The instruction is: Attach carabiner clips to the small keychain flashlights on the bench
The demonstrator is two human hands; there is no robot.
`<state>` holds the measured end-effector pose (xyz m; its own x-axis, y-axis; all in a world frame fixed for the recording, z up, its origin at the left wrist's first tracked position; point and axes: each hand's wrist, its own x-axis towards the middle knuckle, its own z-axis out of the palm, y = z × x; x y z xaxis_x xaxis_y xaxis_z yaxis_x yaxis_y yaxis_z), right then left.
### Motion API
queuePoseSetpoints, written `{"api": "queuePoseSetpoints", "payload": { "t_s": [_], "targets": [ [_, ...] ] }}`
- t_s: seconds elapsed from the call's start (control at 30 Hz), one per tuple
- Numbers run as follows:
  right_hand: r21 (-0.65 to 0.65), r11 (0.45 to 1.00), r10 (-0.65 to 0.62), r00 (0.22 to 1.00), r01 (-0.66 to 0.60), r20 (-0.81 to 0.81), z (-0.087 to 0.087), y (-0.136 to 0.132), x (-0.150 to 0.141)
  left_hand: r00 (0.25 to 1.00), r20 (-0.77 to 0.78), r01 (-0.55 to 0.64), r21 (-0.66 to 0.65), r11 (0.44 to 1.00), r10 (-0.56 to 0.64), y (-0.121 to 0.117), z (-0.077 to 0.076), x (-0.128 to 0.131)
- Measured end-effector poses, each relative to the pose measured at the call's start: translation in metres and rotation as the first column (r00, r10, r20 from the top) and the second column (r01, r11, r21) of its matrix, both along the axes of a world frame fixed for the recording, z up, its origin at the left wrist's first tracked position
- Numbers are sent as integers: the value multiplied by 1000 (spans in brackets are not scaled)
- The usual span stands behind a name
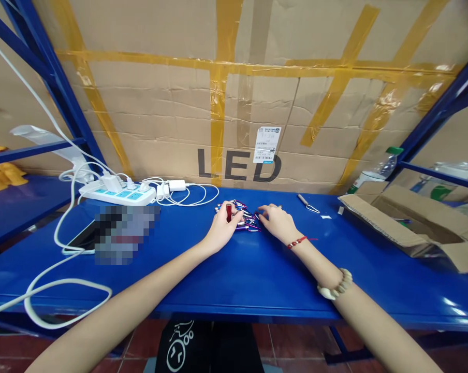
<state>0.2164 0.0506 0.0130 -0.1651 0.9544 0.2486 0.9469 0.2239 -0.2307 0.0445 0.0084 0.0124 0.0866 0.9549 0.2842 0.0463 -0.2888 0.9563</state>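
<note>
Left hand (220,229): you pinch the red tube (229,212). Right hand (277,220): loosely curled, hold unclear; steady the shiny pieces (252,227) lightly.

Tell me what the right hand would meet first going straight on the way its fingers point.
Most likely the pile of small shiny tubes, close by the right hand; the left hand lies beyond. Depth makes any existing contact unclear.

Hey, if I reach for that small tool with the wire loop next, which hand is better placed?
Probably your right hand: it's nearer the looped tool, while your left hand is farther off and appears to hold a dark red cylinder.
</note>
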Motion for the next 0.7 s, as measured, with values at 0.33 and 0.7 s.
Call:
{"api": "queuePoseSetpoints", "payload": {
  "t_s": [0.33,0.7],
  "targets": [
    [250,853,494,553,-458,-672,6,-13,-23,993,104,51,-9,999,-50,-1,-1,2],
    [213,859,451,488,-466,-748,-2,-11,-26,989,137,63,-49,997,-56,0,1,1]
  ]
}}
